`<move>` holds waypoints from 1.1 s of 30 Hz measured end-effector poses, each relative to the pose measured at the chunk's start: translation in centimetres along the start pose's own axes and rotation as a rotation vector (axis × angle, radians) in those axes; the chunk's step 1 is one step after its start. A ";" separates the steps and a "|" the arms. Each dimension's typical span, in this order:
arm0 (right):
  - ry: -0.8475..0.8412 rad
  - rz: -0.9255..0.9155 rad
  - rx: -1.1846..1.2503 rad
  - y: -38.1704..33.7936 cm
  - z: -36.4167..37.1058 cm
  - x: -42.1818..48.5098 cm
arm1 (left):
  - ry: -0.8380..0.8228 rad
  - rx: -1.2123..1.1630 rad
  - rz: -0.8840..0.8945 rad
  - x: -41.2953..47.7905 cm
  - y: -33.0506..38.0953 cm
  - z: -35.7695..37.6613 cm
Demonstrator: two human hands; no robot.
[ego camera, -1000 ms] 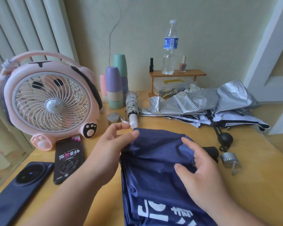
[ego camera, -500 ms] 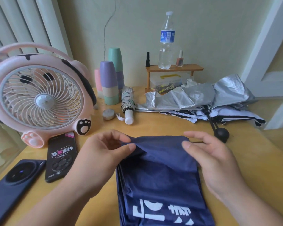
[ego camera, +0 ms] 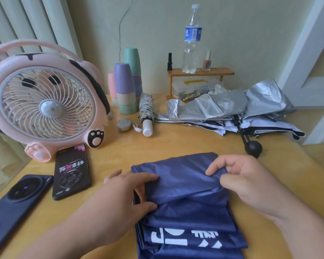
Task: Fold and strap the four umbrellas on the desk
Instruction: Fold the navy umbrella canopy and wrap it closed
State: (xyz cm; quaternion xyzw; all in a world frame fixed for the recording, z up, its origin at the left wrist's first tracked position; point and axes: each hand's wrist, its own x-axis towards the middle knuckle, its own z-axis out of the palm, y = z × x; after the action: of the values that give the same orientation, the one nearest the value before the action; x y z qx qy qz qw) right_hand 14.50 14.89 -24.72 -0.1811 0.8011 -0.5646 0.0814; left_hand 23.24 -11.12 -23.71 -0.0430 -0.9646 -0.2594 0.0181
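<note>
A navy blue umbrella (ego camera: 185, 208) with white lettering lies collapsed on the desk in front of me, its panels layered in flat pleats. My left hand (ego camera: 123, 195) grips the left edge of its fabric between thumb and fingers. My right hand (ego camera: 245, 178) pinches a fold at the upper right. A small patterned umbrella (ego camera: 146, 111) lies rolled at the back centre, white handle toward me. A silver umbrella (ego camera: 232, 103) lies loose at the back right over a white, black-trimmed umbrella (ego camera: 260, 128) with a round black handle (ego camera: 253, 147).
A pink fan (ego camera: 45, 101) stands at the left. Two phones (ego camera: 71, 172) (ego camera: 13, 204) lie in front of it. Stacked cups (ego camera: 125, 88), a small round tin (ego camera: 124, 124), and a wooden shelf (ego camera: 200, 71) with a water bottle (ego camera: 192, 40) stand by the wall.
My left hand moved down along the fabric's left edge. My right hand went from resting flat to pinching a fold, and the blue cloth now lies flatter and wider.
</note>
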 end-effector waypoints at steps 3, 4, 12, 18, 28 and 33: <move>-0.041 -0.060 0.055 0.1 -0.3 -0.1 | -0.001 0.005 0.010 -0.2 -0.5 -0.3; -0.055 -0.090 0.091 0.1 -0.5 -0.1 | 0.005 -0.011 0.014 -0.3 -0.8 -0.3; -0.345 -0.064 0.010 0.1 -2.4 -0.6 | 0.021 0.012 0.079 -0.6 -2.1 -0.5; -0.416 0.018 -0.110 -0.3 -2.7 -0.7 | 0.048 -0.095 0.095 -0.6 -2.7 -1.4; -0.362 -0.100 -0.066 -0.2 -3.4 -1.0 | 0.157 -0.244 0.147 -0.6 -2.5 -0.6; -0.273 -0.103 0.030 0.2 -3.4 -0.6 | 0.256 -0.583 0.074 0.1 -2.1 0.3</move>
State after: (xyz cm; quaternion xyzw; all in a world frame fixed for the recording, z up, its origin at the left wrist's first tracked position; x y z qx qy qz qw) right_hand 13.82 18.18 -23.73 -0.2957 0.7637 -0.5501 0.1634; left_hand 22.95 -12.77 -24.97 -0.0483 -0.8374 -0.5273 0.1354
